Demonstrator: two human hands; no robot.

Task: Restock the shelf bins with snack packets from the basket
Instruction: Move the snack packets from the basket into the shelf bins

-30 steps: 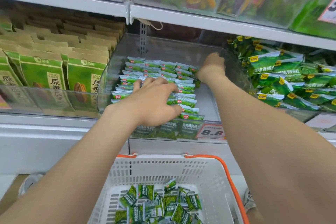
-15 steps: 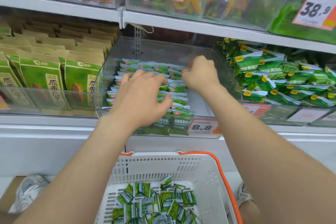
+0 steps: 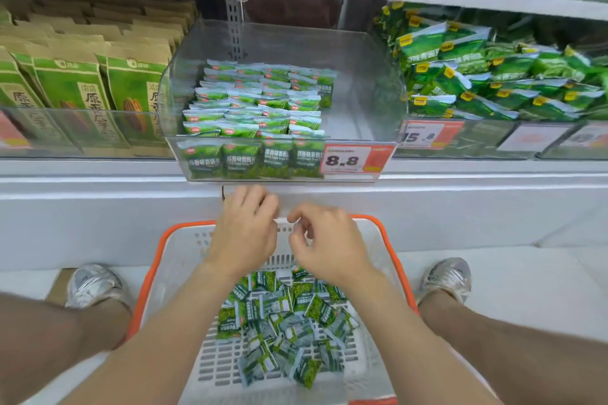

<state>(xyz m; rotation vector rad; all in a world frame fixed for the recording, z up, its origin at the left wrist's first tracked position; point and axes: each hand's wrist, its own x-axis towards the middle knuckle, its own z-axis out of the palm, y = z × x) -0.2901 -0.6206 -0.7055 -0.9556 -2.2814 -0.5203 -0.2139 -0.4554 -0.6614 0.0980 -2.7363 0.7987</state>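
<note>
Now: left hand point(image 3: 245, 233), right hand point(image 3: 325, 246) withdrawn from bin point(image 3: 362, 76) | above basket point(image 3: 184, 250) | fingers point(image 3: 263, 204) loose, holding nothing

Materials/finish: clear and glossy on the shelf, matt down at the basket.
Bin point(image 3: 362, 76): clear hard plastic, smooth, glossy with glare. Snack packets point(image 3: 256, 102) in it and in the basket: shiny printed film, crimped edges. Basket point(image 3: 184, 250): white moulded plastic, perforated, matt; its rim point(image 3: 157, 250) is orange and smooth. Pouches point(image 3: 65, 82) at left: matt brown kraft paper, green print. Shelf edge point(image 3: 98, 174): smooth white, looks like painted metal. Slotted upright point(image 3: 235, 36): grey metal. Shoes point(image 3: 92, 286): silvery sheen.
</note>
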